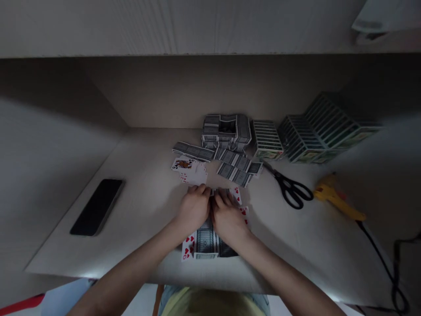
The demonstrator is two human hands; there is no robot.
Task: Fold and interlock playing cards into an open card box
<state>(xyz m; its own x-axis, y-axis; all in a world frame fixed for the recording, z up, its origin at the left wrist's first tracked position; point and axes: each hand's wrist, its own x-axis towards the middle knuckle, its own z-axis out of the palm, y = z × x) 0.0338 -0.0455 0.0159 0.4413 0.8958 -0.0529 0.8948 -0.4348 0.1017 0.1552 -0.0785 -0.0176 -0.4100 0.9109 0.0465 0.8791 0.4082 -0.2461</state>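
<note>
Near the front of the desk lie several playing cards (206, 241), patterned backs up, with red heart cards showing at their sides. My left hand (194, 208) rests on the upper part of these cards, its fingers curled and closed. Right beside it, my right hand (227, 217) presses on the same cards with bent fingers together. The fingertips of both hands meet near the cards' top edge, and what they pinch there is hidden. Beyond the hands are face-up loose cards (194, 172) with a queen on top, and joined card strips (235, 166).
At the back stand a box built of cards (226, 131) and stepped card structures (315, 131). Black scissors (292, 188) and a yellow glue gun (338, 199) with a cord lie right. A phone (98, 207) lies left. A shelf edge (210, 50) overhangs the desk.
</note>
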